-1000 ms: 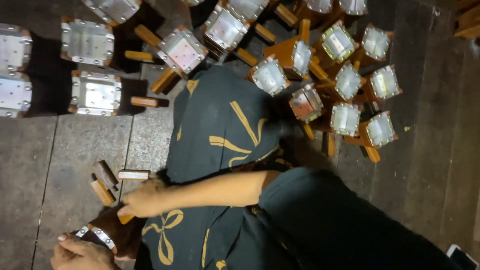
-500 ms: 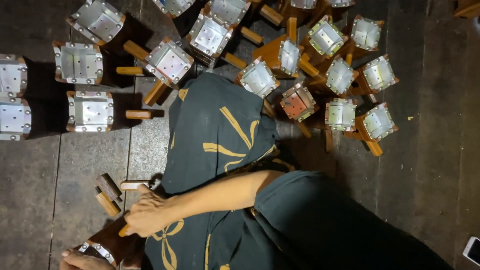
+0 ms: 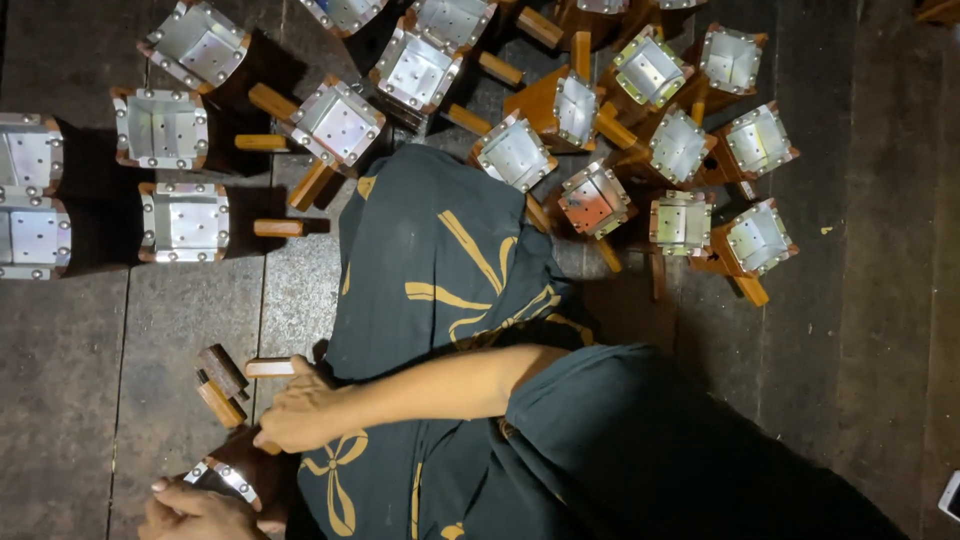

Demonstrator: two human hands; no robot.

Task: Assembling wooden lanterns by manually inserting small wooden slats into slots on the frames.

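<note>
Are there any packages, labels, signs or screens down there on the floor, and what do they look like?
Possible screen: a pale, flat rectangular corner at the right edge, low on the stone floor; it looks like a phone, but is mostly cut off.
Packages, labels, signs: none visible.

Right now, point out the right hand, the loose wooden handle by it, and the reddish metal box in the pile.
right hand (image 3: 300, 418), head view, on the knuckles.
loose wooden handle (image 3: 268, 367), head view, on the middle of its length.
reddish metal box (image 3: 594, 199), head view, on its open inner face.
</note>
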